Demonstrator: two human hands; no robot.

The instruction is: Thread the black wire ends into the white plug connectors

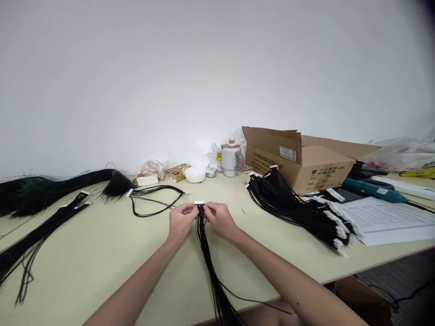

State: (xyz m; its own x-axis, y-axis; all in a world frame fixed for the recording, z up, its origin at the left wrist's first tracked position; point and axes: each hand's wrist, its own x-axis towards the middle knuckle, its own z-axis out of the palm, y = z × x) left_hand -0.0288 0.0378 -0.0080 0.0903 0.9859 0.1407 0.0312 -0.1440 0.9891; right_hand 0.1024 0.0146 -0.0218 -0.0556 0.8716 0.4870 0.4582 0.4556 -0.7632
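A bundle of thin black wires (pixel 207 253) runs from the table's front edge up to a small white connector (pixel 199 203). My left hand (pixel 181 220) and my right hand (pixel 220 219) sit on either side of the bundle's top end, fingertips pinched on the wires just below the connector. Both hands are closed on the bundle. The wires trail down past the table edge between my forearms.
A pile of finished black harnesses with white connectors (pixel 306 213) lies at the right, by an open cardboard box (pixel 302 158). More black wire bundles (pixel 41 226) lie at the left, a loose harness (pixel 154 199) ahead. A mug (pixel 231 158), small containers and white sheets (pixel 387 222) stand further off.
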